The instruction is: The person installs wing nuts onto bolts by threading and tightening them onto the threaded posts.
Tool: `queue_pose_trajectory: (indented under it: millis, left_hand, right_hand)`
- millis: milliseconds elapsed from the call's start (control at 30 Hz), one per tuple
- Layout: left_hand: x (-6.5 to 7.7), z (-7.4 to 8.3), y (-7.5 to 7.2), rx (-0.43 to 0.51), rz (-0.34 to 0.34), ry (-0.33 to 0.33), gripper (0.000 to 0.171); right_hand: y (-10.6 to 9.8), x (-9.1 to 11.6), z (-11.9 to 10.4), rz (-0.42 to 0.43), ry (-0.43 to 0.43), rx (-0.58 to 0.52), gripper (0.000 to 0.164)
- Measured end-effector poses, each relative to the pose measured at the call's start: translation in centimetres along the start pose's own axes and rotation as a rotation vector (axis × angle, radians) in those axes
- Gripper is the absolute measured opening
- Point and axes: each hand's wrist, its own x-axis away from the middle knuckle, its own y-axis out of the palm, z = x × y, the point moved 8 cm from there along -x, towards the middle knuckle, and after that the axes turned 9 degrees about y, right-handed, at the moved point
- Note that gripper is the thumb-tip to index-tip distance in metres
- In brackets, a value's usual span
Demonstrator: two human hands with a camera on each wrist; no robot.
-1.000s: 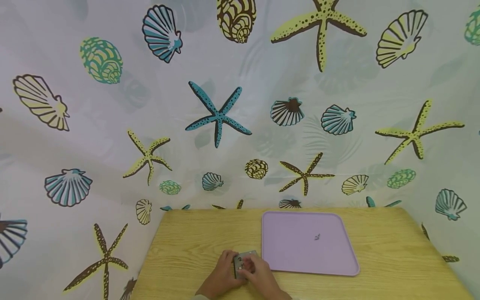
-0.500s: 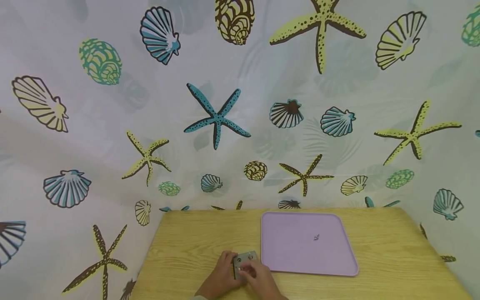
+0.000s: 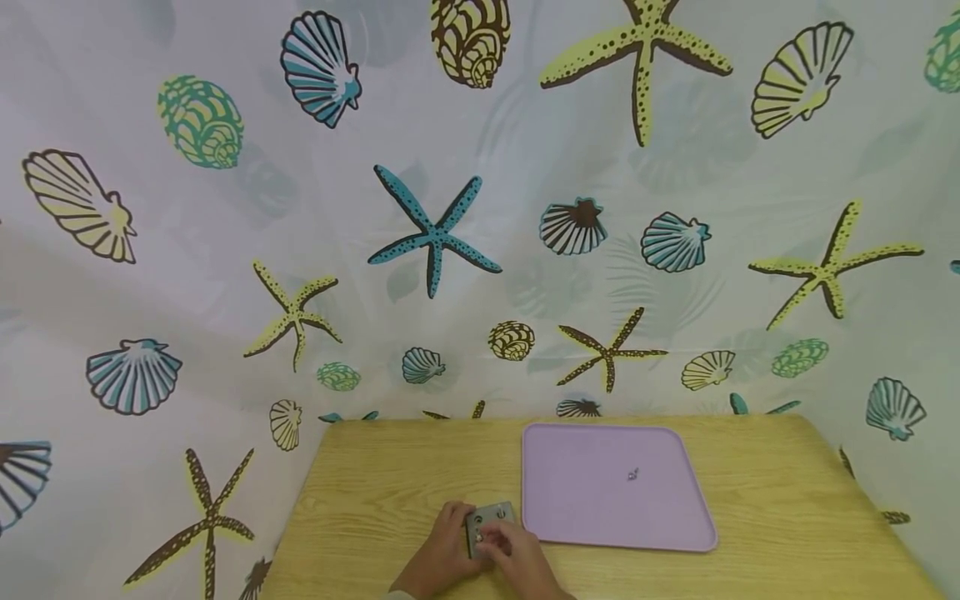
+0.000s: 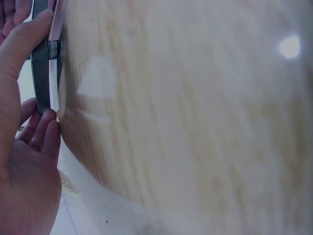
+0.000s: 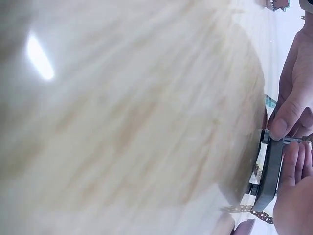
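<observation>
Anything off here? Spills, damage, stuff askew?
Nothing stands out. Left hand holds the gray plate, right hand is over it; small metal bits lie inside the lilac tray. No spill or damage visible; bits too small to inspect.

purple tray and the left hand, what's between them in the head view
In the head view, the gray plate, partly hidden by the right hand, then a narrow strip of tabletop before the purple tray.

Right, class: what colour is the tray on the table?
The tray is light purple; the head view shows it best.
</observation>
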Motion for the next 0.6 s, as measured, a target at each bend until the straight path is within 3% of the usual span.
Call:
queue_pose_trajectory:
  millis: [233, 600]
  left_hand:
    - [0.05, 0.01, -0.01, 0.010, -0.012, 0.014, 0.080]
    - [0.13, 0.29, -0.29, 0.007, -0.006, 0.021, 0.081]
  right_hand:
    - [0.25, -0.29, -0.15, 0.015, -0.028, 0.010, 0.044]
    - [0.07, -0.05, -0.19, 0.031, 0.012, -0.004, 0.030]
